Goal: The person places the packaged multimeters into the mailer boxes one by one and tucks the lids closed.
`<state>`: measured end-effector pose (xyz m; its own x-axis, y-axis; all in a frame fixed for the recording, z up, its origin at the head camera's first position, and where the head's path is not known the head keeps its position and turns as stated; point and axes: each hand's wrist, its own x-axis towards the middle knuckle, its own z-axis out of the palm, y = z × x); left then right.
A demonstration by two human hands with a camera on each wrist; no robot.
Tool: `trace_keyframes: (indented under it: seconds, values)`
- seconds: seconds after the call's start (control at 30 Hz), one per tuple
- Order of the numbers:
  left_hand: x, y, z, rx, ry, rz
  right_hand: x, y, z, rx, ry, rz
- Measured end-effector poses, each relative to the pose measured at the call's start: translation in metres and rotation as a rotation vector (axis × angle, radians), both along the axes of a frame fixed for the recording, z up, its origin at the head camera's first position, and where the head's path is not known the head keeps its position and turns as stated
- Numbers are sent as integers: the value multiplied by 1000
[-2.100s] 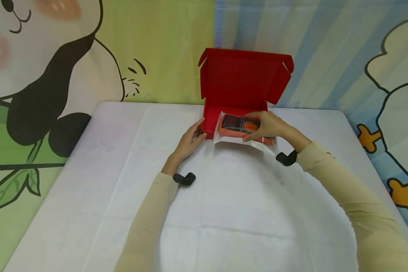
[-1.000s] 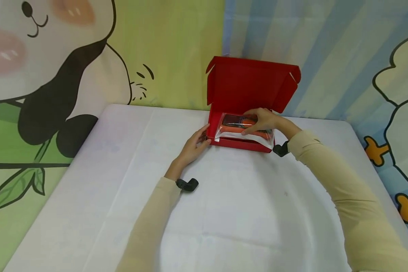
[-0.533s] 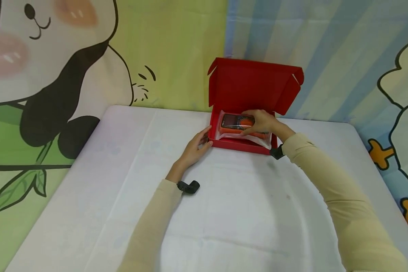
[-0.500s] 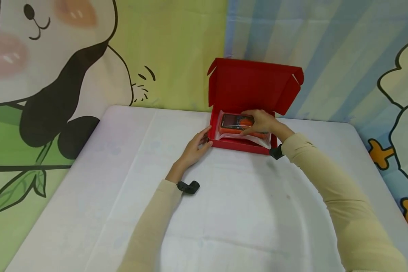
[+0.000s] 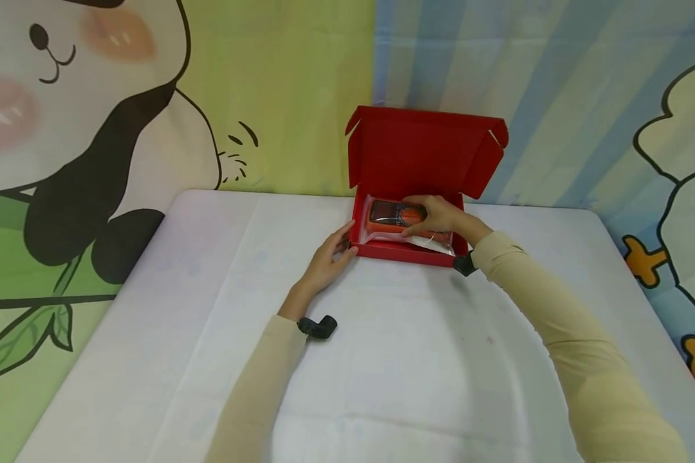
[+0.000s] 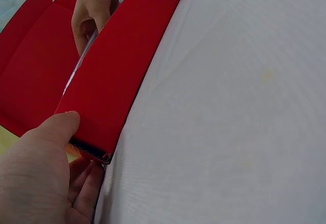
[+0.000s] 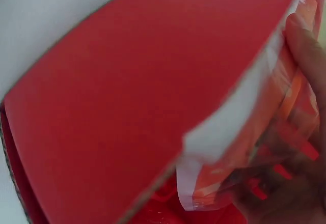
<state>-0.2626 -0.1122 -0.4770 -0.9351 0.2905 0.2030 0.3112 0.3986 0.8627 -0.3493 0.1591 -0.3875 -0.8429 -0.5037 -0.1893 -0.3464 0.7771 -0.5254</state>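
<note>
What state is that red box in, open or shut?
Open: the red box has its lid standing up at the back, and the bagged orange device shows inside, under the right hand.

White cloth-covered table (image 5: 382,360), faint creases, fills lower middle of the frame as I see it. Behind it, a printed backdrop. Upper left: large black-and-white cartoon panda (image 5: 127,122), peach and pink cheeks, cut off by the frame edge. Lower left: green, black-outlined leaves (image 5: 26,337). Top centre: plain yellow-green panel (image 5: 289,90), adjoining a pale blue striped panel (image 5: 498,77). Right edge: white, black-outlined cartoon figure (image 5: 692,206); two orange, black-outlined shapes (image 5: 645,262) nearby.
</note>
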Motion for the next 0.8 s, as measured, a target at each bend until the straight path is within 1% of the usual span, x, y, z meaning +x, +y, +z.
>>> trace_keyframes:
  seconds: [0.1,0.2,0.3,0.37,0.4,0.47,0.6,0.67,0.8]
  values:
    - [2,1,6,6,-4,1,-1,0,-1,23,0,-15]
    - [9,3,18,22,2,-19,-1,1,-4,36,-9,-31]
    - [14,2,31,23,11,-31,-2,0,-8,24,1,-18]
    - [16,2,32,16,14,-33,-2,2,-12,17,6,-8]
    - [16,3,31,20,12,-31,-2,2,-14,17,10,-6]
    - [12,2,26,21,11,-27,-2,4,-16,13,7,-12]
    - [0,1,8,-5,13,-14,-4,7,-22,-6,-37,-51]
    - [-4,0,2,-13,14,-12,-4,9,-25,-14,-56,-62]
    - [-5,-1,-1,8,9,-12,-4,12,-30,-27,-45,-63]
